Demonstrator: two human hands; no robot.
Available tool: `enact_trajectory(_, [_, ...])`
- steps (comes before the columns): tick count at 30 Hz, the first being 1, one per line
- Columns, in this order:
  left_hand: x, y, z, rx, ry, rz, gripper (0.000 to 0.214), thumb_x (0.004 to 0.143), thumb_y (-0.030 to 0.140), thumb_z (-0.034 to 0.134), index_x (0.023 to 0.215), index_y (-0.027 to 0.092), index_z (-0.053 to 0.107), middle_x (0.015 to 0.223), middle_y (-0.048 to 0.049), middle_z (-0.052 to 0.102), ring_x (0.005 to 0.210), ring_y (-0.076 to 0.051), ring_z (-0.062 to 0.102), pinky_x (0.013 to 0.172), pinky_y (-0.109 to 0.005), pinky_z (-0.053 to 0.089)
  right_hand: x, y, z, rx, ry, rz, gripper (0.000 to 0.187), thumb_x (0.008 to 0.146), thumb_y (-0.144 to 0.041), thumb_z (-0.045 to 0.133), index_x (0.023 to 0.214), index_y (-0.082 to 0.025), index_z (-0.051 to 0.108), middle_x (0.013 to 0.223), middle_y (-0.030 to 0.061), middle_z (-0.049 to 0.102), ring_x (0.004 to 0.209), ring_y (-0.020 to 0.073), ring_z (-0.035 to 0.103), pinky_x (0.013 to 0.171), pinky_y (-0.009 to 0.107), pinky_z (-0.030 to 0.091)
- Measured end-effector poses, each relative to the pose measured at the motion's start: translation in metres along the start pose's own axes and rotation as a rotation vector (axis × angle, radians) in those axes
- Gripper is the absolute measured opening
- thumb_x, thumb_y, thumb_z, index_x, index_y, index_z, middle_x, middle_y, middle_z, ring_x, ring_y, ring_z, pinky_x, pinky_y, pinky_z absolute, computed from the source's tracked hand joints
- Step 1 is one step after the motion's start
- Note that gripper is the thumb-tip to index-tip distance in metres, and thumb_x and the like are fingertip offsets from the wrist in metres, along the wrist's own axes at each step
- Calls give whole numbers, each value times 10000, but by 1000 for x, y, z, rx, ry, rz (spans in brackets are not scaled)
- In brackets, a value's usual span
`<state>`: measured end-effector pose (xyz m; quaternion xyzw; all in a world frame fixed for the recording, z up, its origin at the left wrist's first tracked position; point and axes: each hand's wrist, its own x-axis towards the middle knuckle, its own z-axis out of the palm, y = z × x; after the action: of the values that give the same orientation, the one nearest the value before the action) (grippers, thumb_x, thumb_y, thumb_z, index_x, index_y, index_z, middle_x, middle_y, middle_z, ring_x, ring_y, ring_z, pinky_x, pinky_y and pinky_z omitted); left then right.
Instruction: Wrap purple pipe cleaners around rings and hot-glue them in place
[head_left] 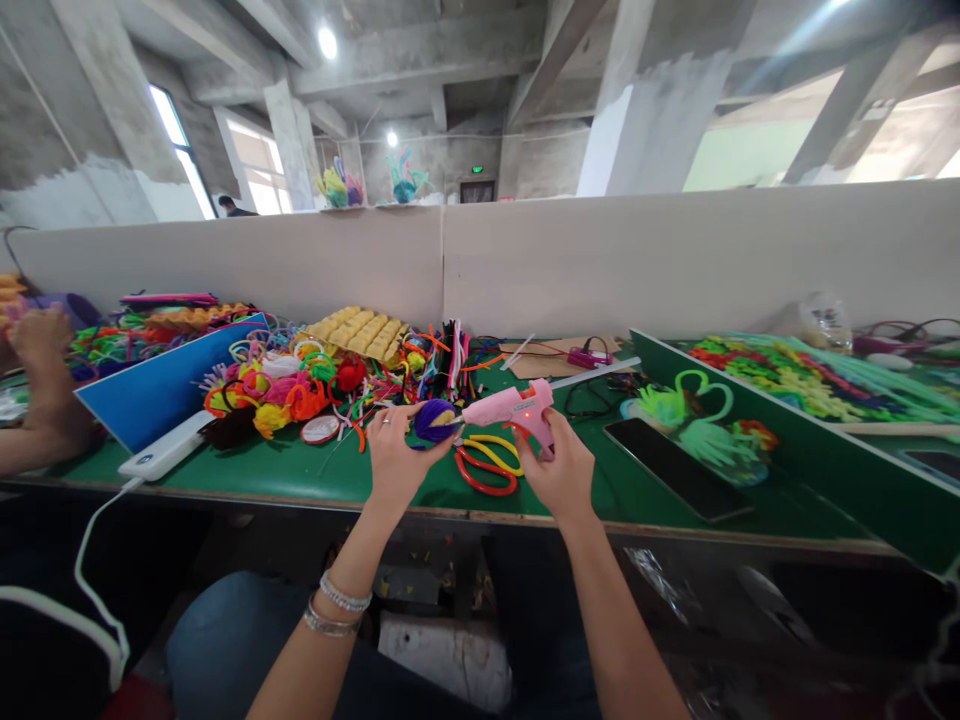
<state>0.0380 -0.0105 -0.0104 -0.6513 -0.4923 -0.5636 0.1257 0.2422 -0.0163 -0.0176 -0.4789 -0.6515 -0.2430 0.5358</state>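
My left hand (pixel 397 450) grips a round dark-purple ball (pixel 433 421) with a yellowish patch facing right; it looks wound with yarn or pipe cleaner. In my right hand (pixel 559 465) is a pink hot glue gun (pixel 506 403), a small orange light glowing on its side. A glue stick (pixel 596 373) juts out of its back end. The nozzle points left and meets or nearly meets the ball's yellowish patch; I cannot tell if they touch. Below the two hands lie scissors with red handles (pixel 484 478) and a yellow loop (pixel 499 447) on the green table (pixel 300 475).
Colourful fuzzy pieces (pixel 285 385) pile up at the left, by a blue divider (pixel 172 375) and a white power strip (pixel 166 447). A black phone (pixel 675 468) and green fuzzy pieces (pixel 712 440) lie right, before a green divider (pixel 780 450). Another person's arm (pixel 45 400) is far left.
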Motion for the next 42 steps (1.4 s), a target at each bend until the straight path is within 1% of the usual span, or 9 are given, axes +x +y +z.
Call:
enact_trajectory(9, [1,1,-1,-15,4,-11,467,598,495,707,916,173,590,853,-72,645,850,-238,560,791,-376,411,-2,5,-1,-13,-18,42,300,789,-357,547,1015,-162,518,835,89,654,644,184,610,515,268,462])
enact_trajectory(13, [0,1,-1,-26,-8,-31,476,593,499,708,919,174,589,863,-69,643,853,-236,559,809,-388,402,-2,5,-1,17,-26,64,302,786,-347,551,1016,-154,515,840,90,651,631,177,601,496,260,448])
enact_trajectory(17, [0,1,-1,-58,-26,-60,487,583,498,716,930,181,588,875,-62,640,866,-235,555,824,-393,398,-1,5,-3,59,-51,119,288,782,-353,558,995,-164,519,811,71,648,572,156,574,455,250,421])
enact_trajectory(21, [0,2,-2,-91,-24,-65,487,577,495,721,934,190,588,880,-55,634,868,-229,553,828,-389,403,1,3,-3,103,-49,152,284,777,-362,563,977,-167,518,781,55,640,515,134,542,411,235,390])
enact_trajectory(33, [0,3,-2,-156,-15,-74,477,582,489,721,948,207,601,905,-52,634,880,-224,563,832,-389,420,3,4,-4,151,-49,195,258,773,-360,555,945,-171,520,740,29,616,481,111,488,433,228,400])
enact_trajectory(38, [0,4,-2,-171,4,-68,484,573,488,727,946,205,605,892,-49,634,868,-220,569,818,-384,431,4,4,-4,164,-47,218,253,769,-365,553,926,-170,523,718,16,608,438,90,434,397,215,366])
enact_trajectory(42, [0,3,-1,-175,6,-66,494,572,490,727,955,202,605,896,-55,631,873,-220,568,814,-385,436,4,5,-4,160,-46,221,244,770,-370,548,913,-174,522,705,8,598,437,87,421,399,212,363])
